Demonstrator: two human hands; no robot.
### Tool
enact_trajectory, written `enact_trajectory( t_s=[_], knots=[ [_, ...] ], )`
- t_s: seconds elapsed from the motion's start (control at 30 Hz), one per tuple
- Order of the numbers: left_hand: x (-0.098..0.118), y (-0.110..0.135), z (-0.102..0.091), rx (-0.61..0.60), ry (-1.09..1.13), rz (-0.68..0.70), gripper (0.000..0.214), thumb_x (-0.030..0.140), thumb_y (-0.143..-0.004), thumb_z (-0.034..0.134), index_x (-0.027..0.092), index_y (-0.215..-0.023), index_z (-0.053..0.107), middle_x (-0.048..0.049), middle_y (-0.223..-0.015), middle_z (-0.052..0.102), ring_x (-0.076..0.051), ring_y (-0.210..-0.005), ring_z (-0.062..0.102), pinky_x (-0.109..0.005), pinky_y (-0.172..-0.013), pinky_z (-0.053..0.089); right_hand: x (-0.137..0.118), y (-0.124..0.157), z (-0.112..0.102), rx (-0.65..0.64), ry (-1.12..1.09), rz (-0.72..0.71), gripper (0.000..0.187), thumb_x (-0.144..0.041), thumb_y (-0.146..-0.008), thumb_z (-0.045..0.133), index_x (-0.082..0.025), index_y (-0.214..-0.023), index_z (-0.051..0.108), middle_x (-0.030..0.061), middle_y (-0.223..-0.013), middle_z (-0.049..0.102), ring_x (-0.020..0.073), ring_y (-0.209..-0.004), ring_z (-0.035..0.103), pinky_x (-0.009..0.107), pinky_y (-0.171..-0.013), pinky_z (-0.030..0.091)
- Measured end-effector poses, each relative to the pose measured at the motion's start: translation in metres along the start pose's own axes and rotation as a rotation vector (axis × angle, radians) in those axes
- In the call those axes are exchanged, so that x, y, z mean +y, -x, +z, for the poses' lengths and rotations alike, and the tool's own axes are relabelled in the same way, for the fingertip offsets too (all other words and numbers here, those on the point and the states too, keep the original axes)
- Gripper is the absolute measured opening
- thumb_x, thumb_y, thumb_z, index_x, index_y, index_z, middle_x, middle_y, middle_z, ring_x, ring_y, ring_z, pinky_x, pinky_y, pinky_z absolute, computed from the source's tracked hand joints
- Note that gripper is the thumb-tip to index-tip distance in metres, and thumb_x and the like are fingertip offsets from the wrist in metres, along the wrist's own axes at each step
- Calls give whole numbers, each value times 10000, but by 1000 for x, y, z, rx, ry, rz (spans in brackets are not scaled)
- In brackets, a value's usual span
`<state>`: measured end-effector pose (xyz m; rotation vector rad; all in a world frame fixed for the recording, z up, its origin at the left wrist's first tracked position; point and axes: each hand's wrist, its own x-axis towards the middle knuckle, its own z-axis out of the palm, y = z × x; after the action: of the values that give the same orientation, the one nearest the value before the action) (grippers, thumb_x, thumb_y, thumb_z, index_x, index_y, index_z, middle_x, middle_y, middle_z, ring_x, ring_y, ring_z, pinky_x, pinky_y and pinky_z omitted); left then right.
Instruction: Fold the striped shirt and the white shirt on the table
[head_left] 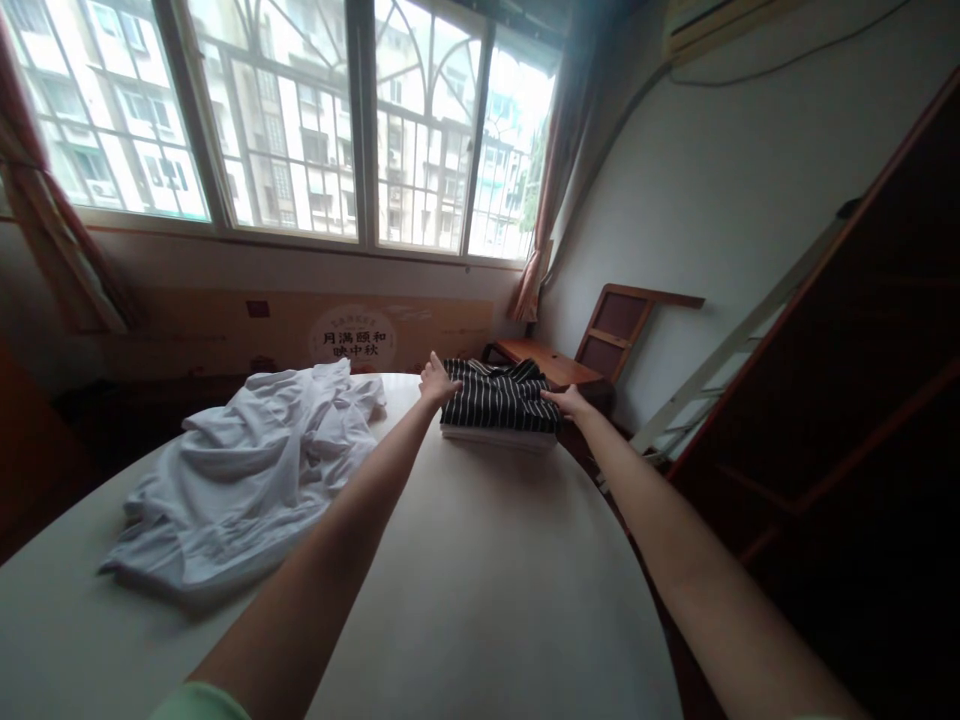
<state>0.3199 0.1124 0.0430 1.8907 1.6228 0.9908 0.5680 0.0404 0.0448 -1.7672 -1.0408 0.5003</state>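
Note:
A folded black garment with thin white stripes lies on top of a folded white one at the far edge of the pale round table. Both my arms reach far across the table to it. My left hand rests at the pile's left edge with its fingers curled against the cloth. My right hand touches the pile's right edge, fingers bent onto the striped fabric. How firmly either hand grips is too small to tell.
A crumpled white shirt lies spread on the table's left half. Beyond the table stand a wooden chair, a cardboard box with printed characters under the barred window, and a dark wooden frame at right.

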Motion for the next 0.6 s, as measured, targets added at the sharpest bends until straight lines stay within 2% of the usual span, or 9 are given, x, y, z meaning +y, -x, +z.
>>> enact_trajectory(
  t_s=[0.07,0.13,0.3,0.4,0.5,0.6],
  knots=[
    [-21,13,10,-39,-139,-20,848,339,-732,568,85,-1383,89,-190,-1413,243,-319,-1288,231,-432,-1018,259,14,3,7,41,100,71,784,-236,-618,697,-25,-1269,314,272,-1252,437,327,-1167,431,477,-956,331],
    [-37,24,12,-47,-226,-16,779,382,-781,491,97,-1388,96,-170,-1423,241,-300,-1296,225,-427,-1020,260,17,5,10,64,188,113,752,-291,-667,658,-29,-1281,312,261,-1284,412,323,-1206,384,458,-987,290],
    [-69,33,-6,-6,-403,-32,701,430,-823,374,118,-1394,112,-166,-1429,231,-294,-1316,180,-461,-1031,217,8,15,21,132,361,98,696,-365,-748,564,-76,-1317,287,221,-1331,369,322,-1243,320,448,-1003,247],
    [-93,41,-25,35,-521,-45,768,478,-783,424,128,-1395,122,-173,-1444,179,-325,-1328,108,-503,-1039,144,8,31,34,212,514,-33,647,-387,-774,516,-107,-1317,301,204,-1329,374,334,-1224,330,486,-971,261],
    [-122,60,-46,78,-613,-105,874,522,-694,525,127,-1387,170,-188,-1454,119,-380,-1321,35,-541,-1029,88,14,50,49,284,590,-226,562,-313,-802,468,-98,-1302,330,213,-1340,353,333,-1238,288,520,-978,206],
    [-149,82,-62,94,-644,-186,819,513,-695,512,103,-1359,261,-206,-1440,160,-393,-1314,73,-534,-1029,83,18,69,62,331,624,-383,461,-212,-833,373,-92,-1278,370,214,-1350,341,312,-1258,244,538,-984,154]
  ],
)
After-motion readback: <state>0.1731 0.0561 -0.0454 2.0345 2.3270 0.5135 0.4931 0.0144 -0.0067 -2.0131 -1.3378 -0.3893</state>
